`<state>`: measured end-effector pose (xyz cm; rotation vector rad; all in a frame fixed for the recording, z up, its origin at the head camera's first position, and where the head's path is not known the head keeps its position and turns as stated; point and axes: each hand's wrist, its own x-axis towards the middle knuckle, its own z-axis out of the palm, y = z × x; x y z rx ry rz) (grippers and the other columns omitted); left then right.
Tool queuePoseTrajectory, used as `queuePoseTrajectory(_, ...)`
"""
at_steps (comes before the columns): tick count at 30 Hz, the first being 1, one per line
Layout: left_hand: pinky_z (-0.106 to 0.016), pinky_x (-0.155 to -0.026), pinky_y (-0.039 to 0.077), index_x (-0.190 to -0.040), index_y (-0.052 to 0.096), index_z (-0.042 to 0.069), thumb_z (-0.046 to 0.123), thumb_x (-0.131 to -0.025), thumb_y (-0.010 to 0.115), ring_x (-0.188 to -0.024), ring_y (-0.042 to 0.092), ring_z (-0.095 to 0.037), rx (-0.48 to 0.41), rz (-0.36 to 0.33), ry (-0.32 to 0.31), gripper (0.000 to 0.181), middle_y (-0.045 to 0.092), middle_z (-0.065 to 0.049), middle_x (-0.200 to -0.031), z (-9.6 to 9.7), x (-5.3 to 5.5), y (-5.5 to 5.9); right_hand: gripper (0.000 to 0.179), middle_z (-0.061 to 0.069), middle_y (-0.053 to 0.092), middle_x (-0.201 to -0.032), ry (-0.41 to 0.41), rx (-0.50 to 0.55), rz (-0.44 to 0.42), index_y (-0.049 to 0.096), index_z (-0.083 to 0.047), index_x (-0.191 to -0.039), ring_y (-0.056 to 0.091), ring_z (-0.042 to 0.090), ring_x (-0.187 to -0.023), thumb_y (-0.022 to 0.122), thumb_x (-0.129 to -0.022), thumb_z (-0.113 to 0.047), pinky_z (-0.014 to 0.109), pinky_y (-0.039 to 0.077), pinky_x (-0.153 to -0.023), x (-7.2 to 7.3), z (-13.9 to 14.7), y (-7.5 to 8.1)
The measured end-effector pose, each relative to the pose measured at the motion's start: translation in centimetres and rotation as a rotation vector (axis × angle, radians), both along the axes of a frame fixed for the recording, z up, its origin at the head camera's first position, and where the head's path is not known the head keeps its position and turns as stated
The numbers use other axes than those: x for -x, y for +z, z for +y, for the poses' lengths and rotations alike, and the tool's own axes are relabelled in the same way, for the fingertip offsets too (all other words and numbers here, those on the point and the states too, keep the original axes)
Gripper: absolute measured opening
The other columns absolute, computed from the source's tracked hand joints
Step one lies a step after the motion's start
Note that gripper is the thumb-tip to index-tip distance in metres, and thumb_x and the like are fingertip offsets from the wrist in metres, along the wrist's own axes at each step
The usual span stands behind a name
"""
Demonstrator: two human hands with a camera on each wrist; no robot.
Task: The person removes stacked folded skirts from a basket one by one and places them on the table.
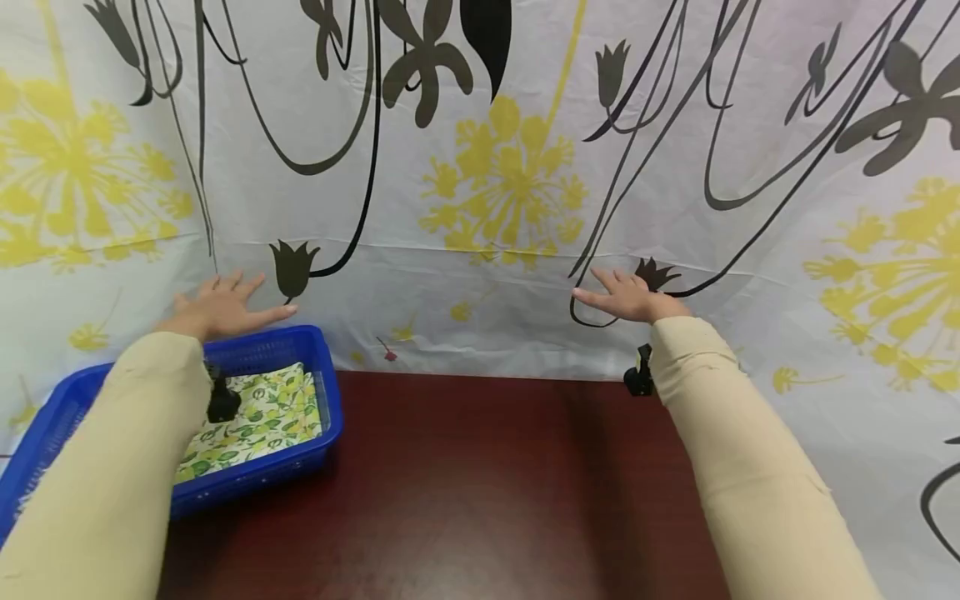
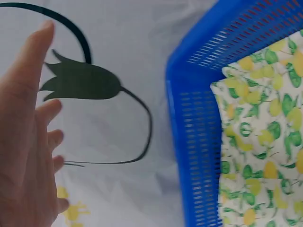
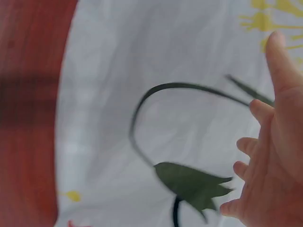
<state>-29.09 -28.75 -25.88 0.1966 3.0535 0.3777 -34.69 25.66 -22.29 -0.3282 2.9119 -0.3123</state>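
Observation:
My left hand is stretched forward with fingers spread, held above the far side of a blue plastic basket and holding nothing. Folded cloth with a lemon-and-leaf print lies in that basket, partly hidden by my left forearm. In the left wrist view the basket wall and the printed cloth appear right of the hand. My right hand reaches forward too, fingers apart and empty, in front of the flowered curtain. From the right wrist view, the right hand's thumb points up.
A dark red-brown table spreads below both arms, its far edge against the hanging fabric. The basket stands on its left side. Small black wrist cameras are strapped on, one under the left wrist and one by the right.

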Motion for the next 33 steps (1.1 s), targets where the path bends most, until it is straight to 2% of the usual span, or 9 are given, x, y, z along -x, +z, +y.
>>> queuePoseTrajectory(4,-0.069,-0.088,0.026,-0.141,0.023,-0.007,0.059,-0.087,0.045,-0.119,0.026,-0.056,-0.072,0.015,-0.055,0.087,0.024,-0.039,-0.136,-0.2,-0.2,1.3,0.075,0.03,0.007,-0.146,0.095,0.06,0.062,0.009,-0.004,-0.147,0.011,0.048,-0.131,0.04,-0.094,-0.048,0.064,0.016,-0.099,-0.4,-0.7,1.7)
queuePoseTrajectory(7,-0.062,-0.083,0.037,-0.136,0.03,-0.011,0.049,-0.09,0.049,-0.109,0.04,-0.053,-0.14,0.038,-0.096,0.078,0.038,-0.04,-0.126,-0.4,-0.6,2.7,0.069,0.03,0.022,-0.143,0.159,0.114,0.06,0.016,0.0,-0.145,0.027,0.044,-0.127,0.045,-0.095,-0.038,0.058,0.029,-0.096,-0.9,-1.7,3.0)
queuePoseTrajectory(9,-0.059,-0.079,0.041,-0.132,0.036,-0.012,0.045,-0.091,0.05,-0.103,0.047,-0.051,-0.139,0.088,-0.112,0.071,0.045,-0.04,-0.119,-0.7,-1.0,3.5,0.066,0.03,0.033,-0.136,0.2,0.13,0.062,0.021,0.001,-0.144,0.037,0.042,-0.121,0.047,-0.095,-0.035,0.055,0.035,-0.092,-1.2,-2.6,3.6)
queuePoseTrajectory(12,-0.059,-0.078,0.041,-0.13,0.04,-0.01,0.042,-0.092,0.049,-0.099,0.05,-0.05,-0.125,0.148,-0.115,0.064,0.049,-0.038,-0.115,-1.0,-1.7,4.7,0.063,0.03,0.042,-0.13,0.258,0.151,0.062,0.025,0.003,-0.142,0.042,0.04,-0.117,0.049,-0.095,-0.031,0.052,0.037,-0.091,-1.5,-4.1,4.4)
queuePoseTrajectory(17,-0.059,-0.077,0.041,-0.13,0.039,-0.009,0.038,-0.094,0.048,-0.101,0.048,-0.05,-0.148,0.168,-0.119,0.06,0.049,-0.038,-0.115,-1.8,-2.8,5.8,0.06,0.027,0.044,-0.13,0.324,0.15,0.057,0.028,-0.001,-0.142,0.044,0.037,-0.118,0.049,-0.095,-0.031,0.05,0.037,-0.093,-2.3,-7.0,5.5)
queuePoseTrajectory(23,-0.059,-0.075,0.042,-0.13,0.04,-0.008,0.036,-0.095,0.047,-0.1,0.048,-0.051,-0.137,0.168,-0.102,0.056,0.048,-0.038,-0.115,-3.2,-3.8,5.9,0.06,0.022,0.047,-0.13,0.389,0.13,0.036,0.028,-0.006,-0.144,0.047,0.032,-0.117,0.05,-0.094,-0.033,0.046,0.039,-0.093,-3.0,-11.1,5.9)
queuePoseTrajectory(29,-0.058,-0.073,0.043,-0.127,0.043,-0.011,0.035,-0.094,0.048,-0.098,0.05,-0.051,-0.123,0.184,-0.084,0.057,0.049,-0.039,-0.114,-5.0,-4.4,4.8,0.06,0.018,0.047,-0.13,0.452,0.151,-0.007,0.028,-0.009,-0.144,0.047,0.028,-0.117,0.05,-0.094,-0.034,0.043,0.04,-0.092,-3.2,-14.6,5.5)
queuePoseTrajectory(33,-0.058,-0.071,0.044,-0.127,0.042,-0.012,0.036,-0.094,0.048,-0.098,0.049,-0.052,-0.119,0.162,-0.057,0.059,0.047,-0.04,-0.114,-6.3,-4.8,4.0,0.059,0.017,0.049,-0.128,0.491,0.145,-0.016,0.029,-0.011,-0.144,0.048,0.025,-0.115,0.05,-0.094,-0.034,0.04,0.04,-0.091,-3.2,-16.2,5.0)
